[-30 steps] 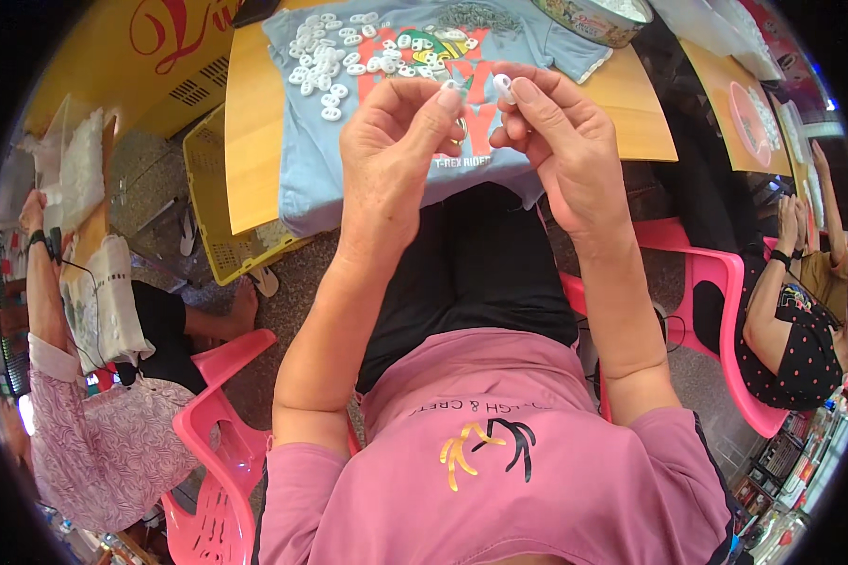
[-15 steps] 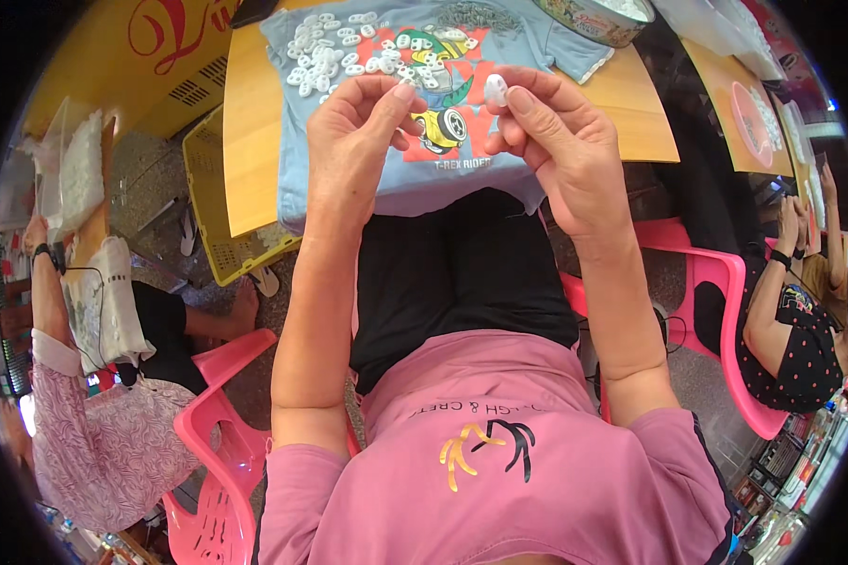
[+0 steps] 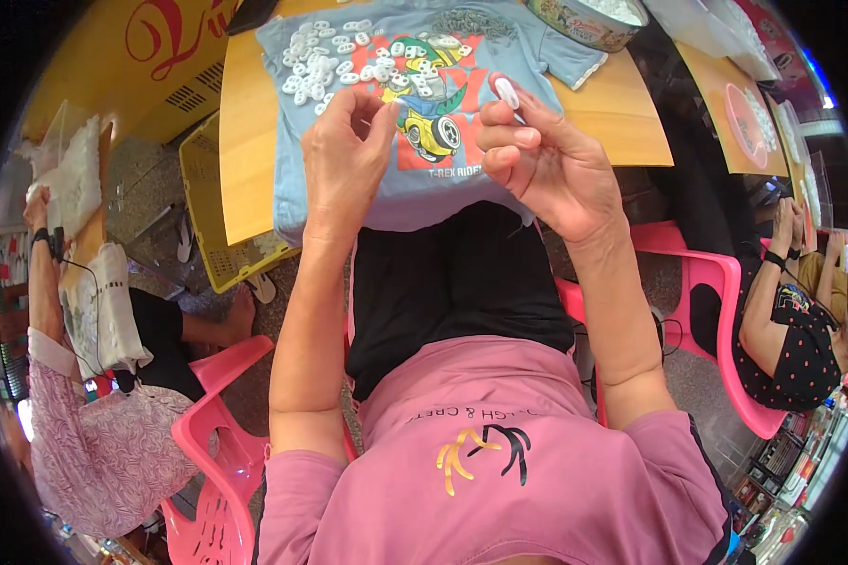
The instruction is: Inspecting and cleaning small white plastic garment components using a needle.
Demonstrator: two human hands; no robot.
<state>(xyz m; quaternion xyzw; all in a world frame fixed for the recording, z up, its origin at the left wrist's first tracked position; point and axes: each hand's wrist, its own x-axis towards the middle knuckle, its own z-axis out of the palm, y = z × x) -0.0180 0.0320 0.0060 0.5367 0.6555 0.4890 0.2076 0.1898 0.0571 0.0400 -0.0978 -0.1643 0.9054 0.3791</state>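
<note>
A small white oval plastic piece point(image 3: 507, 91) is pinched between the raised fingertips of my right hand point(image 3: 551, 160), above the right part of a light blue printed T-shirt point(image 3: 297, 155). My left hand point(image 3: 344, 155) is held over the shirt's left part, its thumb and forefinger curled together; anything between their tips is too small or hidden to make out. Beyond it lie many loose white oval pieces with holes point(image 3: 318, 71), spread across the shirt. A heap of small dark grey pieces point(image 3: 471, 23) lies farther back.
Under the shirt is a wooden table point(image 3: 631, 122). A round tin point(image 3: 584, 30) of white pieces stands at its back right, and a yellow crate point(image 3: 203, 179) is at its left. People sit on both sides on pink chairs point(image 3: 221, 452); a pink bowl point(image 3: 744, 122) is at right.
My hands have moved apart slightly and down a little. The white oval piece has turned in my right fingers, now showing its narrower side.
</note>
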